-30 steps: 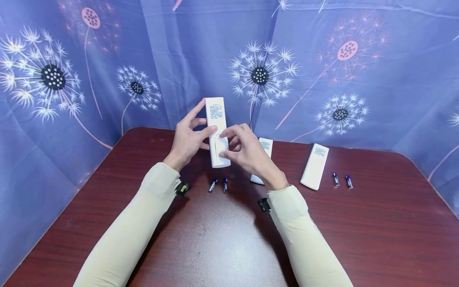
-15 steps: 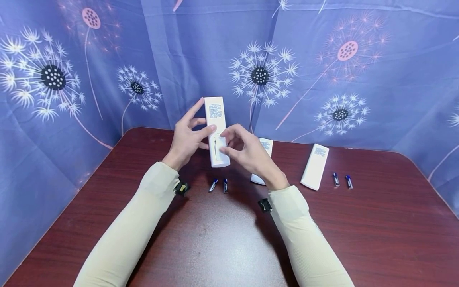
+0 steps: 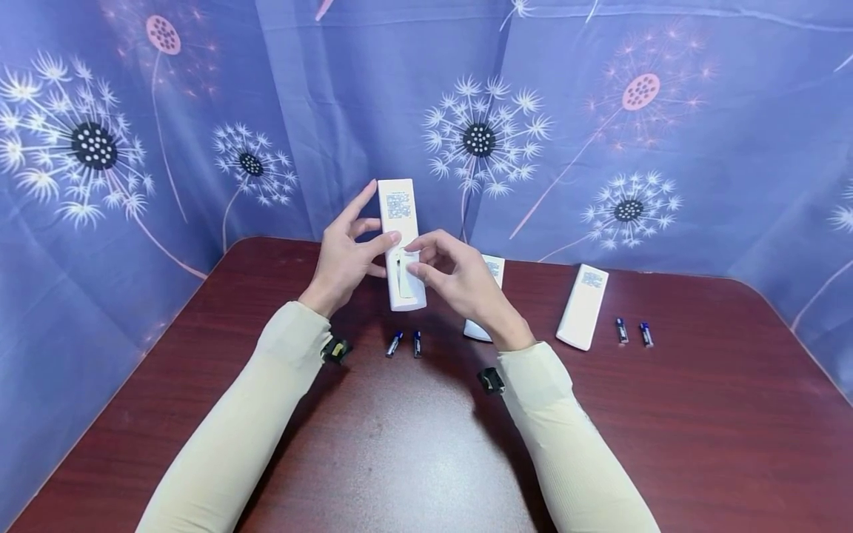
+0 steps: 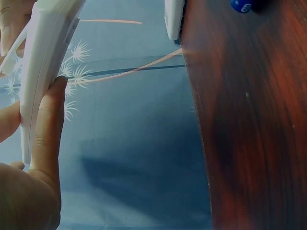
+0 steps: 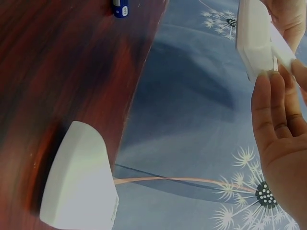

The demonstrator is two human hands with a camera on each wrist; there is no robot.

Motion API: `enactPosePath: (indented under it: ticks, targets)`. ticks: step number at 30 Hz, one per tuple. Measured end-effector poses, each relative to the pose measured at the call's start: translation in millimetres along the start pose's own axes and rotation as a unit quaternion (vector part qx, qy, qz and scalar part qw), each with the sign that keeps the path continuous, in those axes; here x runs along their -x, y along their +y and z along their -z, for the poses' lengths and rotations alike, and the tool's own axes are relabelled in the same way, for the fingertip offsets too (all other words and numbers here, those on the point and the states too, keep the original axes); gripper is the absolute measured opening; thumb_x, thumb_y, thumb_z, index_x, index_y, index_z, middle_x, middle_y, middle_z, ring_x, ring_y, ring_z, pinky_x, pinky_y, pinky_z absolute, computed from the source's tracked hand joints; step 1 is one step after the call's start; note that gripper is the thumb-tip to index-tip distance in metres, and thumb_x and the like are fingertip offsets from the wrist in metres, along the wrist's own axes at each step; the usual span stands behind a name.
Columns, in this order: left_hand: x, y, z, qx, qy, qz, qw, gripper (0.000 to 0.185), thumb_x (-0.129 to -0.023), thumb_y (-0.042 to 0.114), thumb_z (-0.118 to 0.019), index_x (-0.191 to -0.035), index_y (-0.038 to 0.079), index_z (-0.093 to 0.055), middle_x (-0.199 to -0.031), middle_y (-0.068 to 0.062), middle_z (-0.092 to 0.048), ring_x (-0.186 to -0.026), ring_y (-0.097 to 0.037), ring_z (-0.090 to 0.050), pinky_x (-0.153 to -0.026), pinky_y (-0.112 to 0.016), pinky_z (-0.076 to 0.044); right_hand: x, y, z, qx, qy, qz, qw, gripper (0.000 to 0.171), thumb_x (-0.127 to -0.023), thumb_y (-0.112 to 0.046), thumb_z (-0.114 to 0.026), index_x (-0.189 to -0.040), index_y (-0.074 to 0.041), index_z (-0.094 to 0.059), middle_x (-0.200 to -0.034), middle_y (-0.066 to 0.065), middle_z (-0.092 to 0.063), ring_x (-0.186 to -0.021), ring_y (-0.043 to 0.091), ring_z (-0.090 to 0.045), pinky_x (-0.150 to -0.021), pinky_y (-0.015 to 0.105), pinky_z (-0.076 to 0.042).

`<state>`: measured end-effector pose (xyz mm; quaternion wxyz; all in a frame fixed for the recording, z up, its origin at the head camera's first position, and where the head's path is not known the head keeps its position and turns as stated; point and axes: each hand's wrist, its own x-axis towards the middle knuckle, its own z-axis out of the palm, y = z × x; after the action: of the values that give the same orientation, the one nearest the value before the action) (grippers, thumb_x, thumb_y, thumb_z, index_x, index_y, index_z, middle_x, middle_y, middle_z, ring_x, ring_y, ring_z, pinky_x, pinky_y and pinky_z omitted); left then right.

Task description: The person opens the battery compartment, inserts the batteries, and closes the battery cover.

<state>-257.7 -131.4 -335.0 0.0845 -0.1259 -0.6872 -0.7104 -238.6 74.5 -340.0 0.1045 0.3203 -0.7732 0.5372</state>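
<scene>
Nearest, two small blue-ended batteries [image 3: 403, 344] lie on the dark red wooden table [image 3: 400, 444]; above them the left hand [image 3: 343, 255] clamps an upright white plastic remote control [image 3: 401, 244], held off the table; the right hand [image 3: 460, 285] pinches its back cover [image 3: 403, 274]; beyond hangs a blue dandelion-print curtain [image 3: 666, 148].

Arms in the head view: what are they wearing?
Both arms wear long, snug, cream-coloured sleeves, the left sleeve and the right sleeve, reaching to the wrists. Each wrist carries a small black device, the left device with a yellowish spot, the right device plain. The hands are bare.
</scene>
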Motion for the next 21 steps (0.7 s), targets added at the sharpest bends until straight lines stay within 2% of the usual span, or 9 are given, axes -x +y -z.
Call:
enactPosePath:
  ticks: [4,8,12,18,21]
  targets:
    - [0.2,0.9,0.1,0.000,-0.003,0.003,1.0000,0.082,-0.097,-0.003,-0.074,-0.165,0.029,-0.042,-0.123,-0.021,-0.066,-0.095,-0.023,-0.070,-0.055,-0.042,-0.064,0,-3,1,-0.036,0.005,-0.005,0.999,0.024,-0.098,0.002,-0.074,-0.122,0.000,-0.070,-0.091,0.009,-0.064,-0.077,0.026,-0.066,-0.072,0.028,-0.057]
    - [0.4,1.2,0.7,-0.011,-0.001,0.009,0.9999,0.079,-0.099,-0.001,-0.073,-0.163,0.035,-0.045,-0.126,-0.020,-0.063,-0.099,-0.024,-0.068,-0.056,-0.040,-0.064,2,-5,5,-0.077,0.004,-0.019,0.997,0.025,-0.099,0.003,-0.072,-0.124,0.001,-0.068,-0.092,0.013,-0.066,-0.080,0.034,-0.069,-0.076,0.042,-0.064]
    - [0.3,1.2,1.4,-0.017,0.003,0.009,0.9998,0.076,-0.099,-0.001,-0.072,-0.161,0.036,-0.048,-0.128,-0.019,-0.062,-0.102,-0.025,-0.066,-0.055,-0.039,-0.064,4,-7,11,-0.091,0.005,-0.016,0.996,0.026,-0.100,0.004,-0.071,-0.125,0.002,-0.067,-0.094,0.016,-0.068,-0.079,0.031,-0.070,-0.073,0.048,-0.065]
    - [0.6,2.2,2.4,-0.014,0.003,-0.002,0.9999,0.074,-0.100,-0.001,-0.071,-0.161,0.036,-0.049,-0.125,-0.018,-0.062,-0.093,-0.025,-0.068,-0.054,-0.039,-0.063,13,-10,22,-0.078,0.003,-0.017,0.997,0.026,-0.100,0.002,-0.072,-0.126,0.003,-0.068,-0.095,0.016,-0.067,-0.076,0.031,-0.069,-0.070,0.045,-0.064]
    - [0.8,2.8,3.1,-0.012,0.005,-0.003,0.9999,0.071,-0.102,0.001,-0.070,-0.161,0.035,-0.049,-0.124,-0.017,-0.063,-0.088,-0.027,-0.070,-0.053,-0.039,-0.063,20,-12,30,-0.065,0.000,-0.030,0.997,0.026,-0.100,0.000,-0.072,-0.126,-0.001,-0.070,-0.095,0.015,-0.064,-0.076,0.031,-0.069,-0.071,0.043,-0.064]
